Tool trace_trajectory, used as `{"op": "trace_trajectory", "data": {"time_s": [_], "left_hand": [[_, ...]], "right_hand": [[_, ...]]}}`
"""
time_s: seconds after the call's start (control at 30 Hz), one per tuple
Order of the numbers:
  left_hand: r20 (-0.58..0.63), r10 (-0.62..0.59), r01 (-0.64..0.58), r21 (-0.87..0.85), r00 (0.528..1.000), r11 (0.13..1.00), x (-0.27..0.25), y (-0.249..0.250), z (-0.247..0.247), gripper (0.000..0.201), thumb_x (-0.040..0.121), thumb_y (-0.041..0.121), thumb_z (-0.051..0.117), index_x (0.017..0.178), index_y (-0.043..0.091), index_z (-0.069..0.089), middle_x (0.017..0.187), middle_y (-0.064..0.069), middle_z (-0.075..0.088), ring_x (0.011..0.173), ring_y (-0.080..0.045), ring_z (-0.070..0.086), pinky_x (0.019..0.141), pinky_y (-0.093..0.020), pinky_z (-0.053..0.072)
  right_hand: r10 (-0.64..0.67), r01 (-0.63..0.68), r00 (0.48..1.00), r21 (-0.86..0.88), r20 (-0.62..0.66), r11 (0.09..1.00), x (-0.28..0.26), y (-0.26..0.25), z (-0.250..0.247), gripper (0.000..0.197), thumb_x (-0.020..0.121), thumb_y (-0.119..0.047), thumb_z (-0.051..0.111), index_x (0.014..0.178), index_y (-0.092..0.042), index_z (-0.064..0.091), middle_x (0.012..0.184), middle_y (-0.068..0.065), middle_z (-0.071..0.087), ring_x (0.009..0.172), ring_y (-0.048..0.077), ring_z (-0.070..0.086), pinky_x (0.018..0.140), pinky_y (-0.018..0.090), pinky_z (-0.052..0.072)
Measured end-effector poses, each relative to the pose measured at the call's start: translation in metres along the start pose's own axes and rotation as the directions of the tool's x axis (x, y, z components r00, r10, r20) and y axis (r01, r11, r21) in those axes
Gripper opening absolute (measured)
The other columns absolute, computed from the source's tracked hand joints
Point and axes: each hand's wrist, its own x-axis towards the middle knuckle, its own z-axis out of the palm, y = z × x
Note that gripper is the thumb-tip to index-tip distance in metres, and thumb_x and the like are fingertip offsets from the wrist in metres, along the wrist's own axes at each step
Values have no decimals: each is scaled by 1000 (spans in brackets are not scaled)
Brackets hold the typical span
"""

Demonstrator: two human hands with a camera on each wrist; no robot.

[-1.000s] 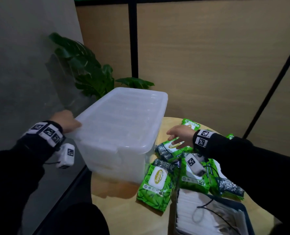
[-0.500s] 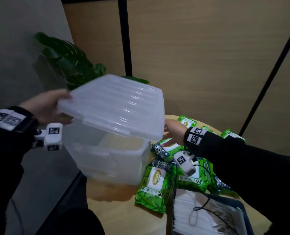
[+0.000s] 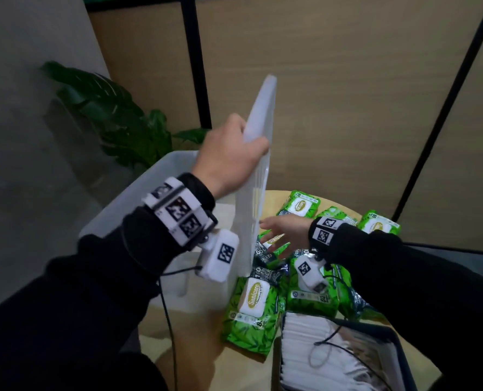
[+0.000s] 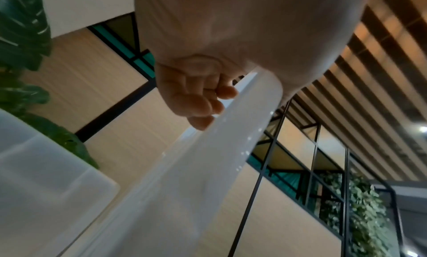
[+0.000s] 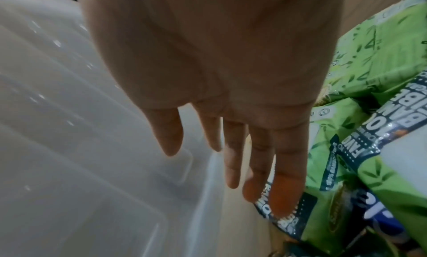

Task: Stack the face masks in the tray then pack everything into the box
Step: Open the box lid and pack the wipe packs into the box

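Note:
My left hand (image 3: 234, 156) grips the translucent white lid (image 3: 258, 165) by its edge and holds it nearly upright above the open clear plastic box (image 3: 161, 176). In the left wrist view the fingers (image 4: 201, 100) curl round the lid (image 4: 196, 169). My right hand (image 3: 282, 232) hovers open, fingers spread, over green wet-wipe packs (image 3: 251, 309), just right of the lid. The right wrist view shows those straight fingers (image 5: 233, 151) between the lid (image 5: 69, 133) and the packs (image 5: 369, 151). White face masks (image 3: 319, 354) lie stacked in the dark tray (image 3: 398, 351) at the bottom right.
Box, packs and tray sit on a round light wooden table (image 3: 195, 342). A leafy plant (image 3: 113, 119) stands behind the box by a grey wall. Wood panels with black posts (image 3: 192, 60) close off the back. More green packs (image 3: 378, 225) lie at the far right.
My left hand has lifted the lid off the box and swung it up from flat to nearly upright. My right hand has let go of the lid's edge and opened over the packs.

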Motion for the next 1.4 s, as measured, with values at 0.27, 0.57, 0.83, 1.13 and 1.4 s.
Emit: {"op": "trace_trajectory", "data": {"time_s": [0.27,0.57,0.83,1.13,1.4], "left_hand": [[68,-25,29,-62,997,998,0,-30,33,24,90,33,61,86,17,43,80,2,50,73,-19,48,60,-35,33],[57,-174,183,-281,983,942,18,-67,44,20,86,35,64,84,24,48,81,7,51,73,-16,50,64,-33,38],[12,-185,176,-385,983,906,37,-46,17,25,72,38,67,85,19,58,78,3,57,69,-18,55,59,-33,42],[-90,-207,160,-369,974,916,69,-21,26,19,84,33,66,87,20,52,80,5,56,76,-22,59,59,-31,43],[13,-367,348,-347,930,871,42,-42,100,24,91,34,60,103,14,54,96,-1,61,89,-24,61,68,-32,43]], "right_hand": [[-114,-42,988,-894,-103,447,61,4,-8,77,94,-28,69,160,-20,31,157,11,44,138,31,50,108,40,47],[-109,76,991,-995,83,-66,105,20,-9,121,59,-67,89,155,-34,23,139,5,49,127,34,48,103,56,46],[-336,278,908,-960,250,37,64,35,-34,88,77,-30,80,153,-31,35,147,-1,50,132,25,48,109,50,42],[-540,358,837,-661,-86,660,10,49,-84,114,60,-21,97,153,-26,31,145,-4,51,129,14,51,95,25,45],[-568,473,768,-334,-297,815,-8,57,-89,101,64,-13,96,147,-25,40,135,-14,59,125,5,55,92,19,44]]}}
